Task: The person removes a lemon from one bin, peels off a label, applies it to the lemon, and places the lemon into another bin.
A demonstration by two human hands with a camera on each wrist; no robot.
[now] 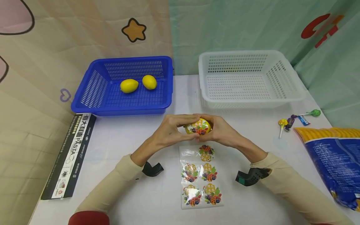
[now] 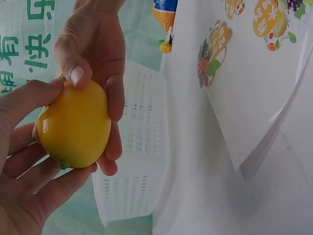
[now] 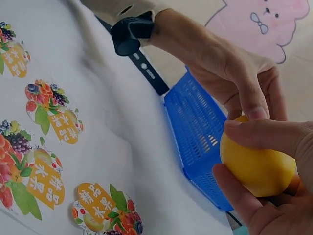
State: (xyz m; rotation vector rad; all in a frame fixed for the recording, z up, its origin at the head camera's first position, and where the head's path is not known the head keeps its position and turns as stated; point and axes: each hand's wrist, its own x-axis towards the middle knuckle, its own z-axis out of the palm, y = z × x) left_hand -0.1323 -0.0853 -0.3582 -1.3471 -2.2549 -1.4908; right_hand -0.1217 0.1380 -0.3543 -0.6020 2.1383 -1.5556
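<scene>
A yellow lemon (image 1: 209, 121) is held between both hands above the table, a fruit-print sticker (image 1: 199, 127) on its upper side. My left hand (image 1: 171, 130) grips the lemon from the left, fingers along its far side and thumb along its near side. From the right, my right hand (image 1: 222, 132) holds it with bent fingers and thumb. Plain yellow skin of the lemon (image 2: 78, 125) shows in the left wrist view, with a greenish tip. Just below the hands lies a sheet of fruit stickers (image 1: 188, 153), its top left spot without a sticker.
A blue basket (image 1: 132, 111) with two lemons (image 1: 129, 86) stands at the back left. The white basket (image 1: 250, 102) is at the back right. Lollipops and candies (image 1: 289, 122) lie near a blue-yellow bag (image 1: 332, 159) on the right. A pasta box (image 1: 68, 156) lies left.
</scene>
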